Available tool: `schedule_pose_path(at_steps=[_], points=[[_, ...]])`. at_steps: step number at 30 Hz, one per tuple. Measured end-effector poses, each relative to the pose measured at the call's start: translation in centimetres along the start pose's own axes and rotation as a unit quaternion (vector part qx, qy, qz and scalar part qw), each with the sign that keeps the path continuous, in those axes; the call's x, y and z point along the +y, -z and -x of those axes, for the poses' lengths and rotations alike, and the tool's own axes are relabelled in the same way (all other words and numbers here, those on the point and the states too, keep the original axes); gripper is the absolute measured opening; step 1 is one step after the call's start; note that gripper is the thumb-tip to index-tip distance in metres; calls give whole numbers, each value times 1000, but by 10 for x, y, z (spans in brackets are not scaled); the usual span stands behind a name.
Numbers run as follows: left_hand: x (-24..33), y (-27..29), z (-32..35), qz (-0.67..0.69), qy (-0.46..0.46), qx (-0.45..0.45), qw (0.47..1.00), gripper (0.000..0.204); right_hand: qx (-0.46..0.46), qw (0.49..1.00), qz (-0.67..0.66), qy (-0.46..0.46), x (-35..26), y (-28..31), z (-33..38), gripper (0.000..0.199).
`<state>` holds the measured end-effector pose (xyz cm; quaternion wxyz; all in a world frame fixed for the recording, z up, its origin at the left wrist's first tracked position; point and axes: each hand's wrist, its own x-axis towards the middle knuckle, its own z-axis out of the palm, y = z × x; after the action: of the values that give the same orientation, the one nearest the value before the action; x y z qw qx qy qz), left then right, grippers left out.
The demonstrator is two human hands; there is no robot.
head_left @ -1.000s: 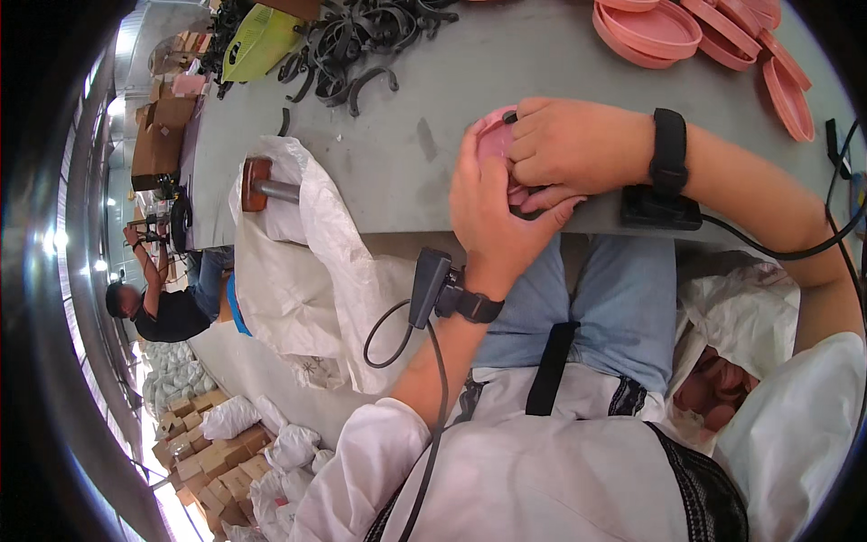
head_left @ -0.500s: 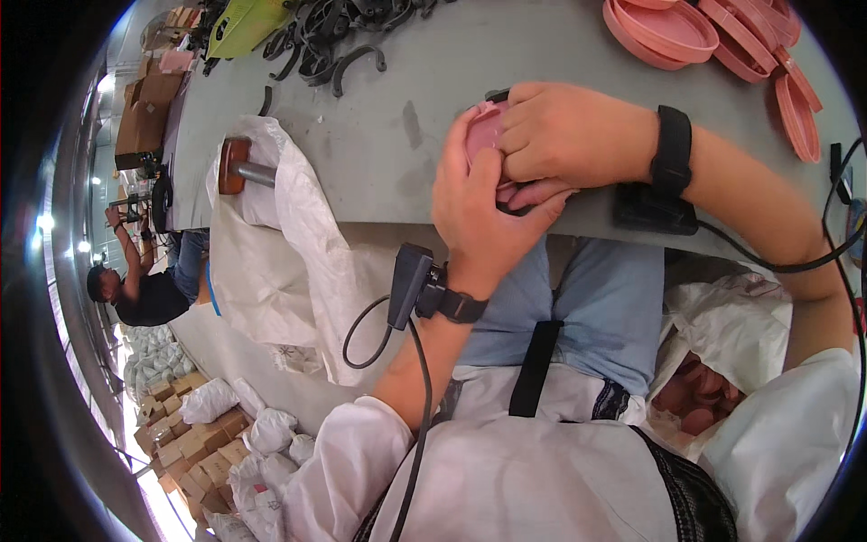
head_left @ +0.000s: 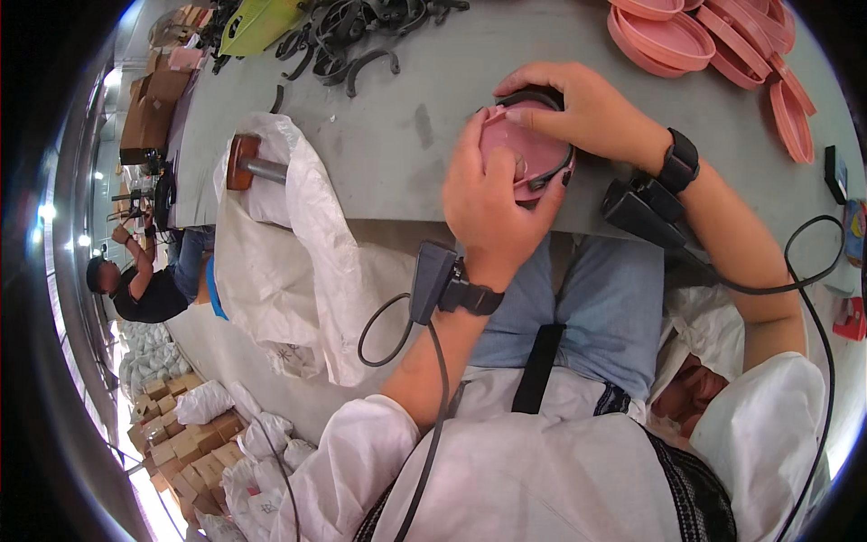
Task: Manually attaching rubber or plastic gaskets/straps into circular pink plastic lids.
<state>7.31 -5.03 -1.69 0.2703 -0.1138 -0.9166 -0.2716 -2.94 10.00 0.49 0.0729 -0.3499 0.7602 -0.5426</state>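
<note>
A round pink plastic part [head_left: 535,152] rests at the table's near edge, a curved black strip [head_left: 565,164] running along part of its rim. My left hand [head_left: 488,199] grips it from the left, thumb inside and fingers round the outer edge. On the far right side my right hand [head_left: 591,113] holds the rim and strip, its thumb across the inside and fingers curled over the back. Part of the strip is hidden under my fingers.
Stacked pink round parts [head_left: 664,41] lie at the far right; loose black strips [head_left: 348,45] and a yellow-green container [head_left: 253,25] at the far left. A hammer [head_left: 257,169] sits on a white sack [head_left: 298,244]. A person [head_left: 149,285] works at left; cables trail from both wrists.
My right hand has moved from over the middle of the pink part to its far right rim, uncovering the inside and the black strip. My left hand has shifted slightly right.
</note>
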Motion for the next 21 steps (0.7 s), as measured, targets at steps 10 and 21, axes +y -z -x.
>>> schedule_pose_path(at_steps=[10, 21], points=[[-1, -6, -3, -26, -15, 16, 999, 37, -27, 996, 79, 33, -12, 3, -17, 24], [-5, -8, 5, 58, -9, 21, 998, 53, -246, 802, 514, 178, -27, 21, -49, 36]])
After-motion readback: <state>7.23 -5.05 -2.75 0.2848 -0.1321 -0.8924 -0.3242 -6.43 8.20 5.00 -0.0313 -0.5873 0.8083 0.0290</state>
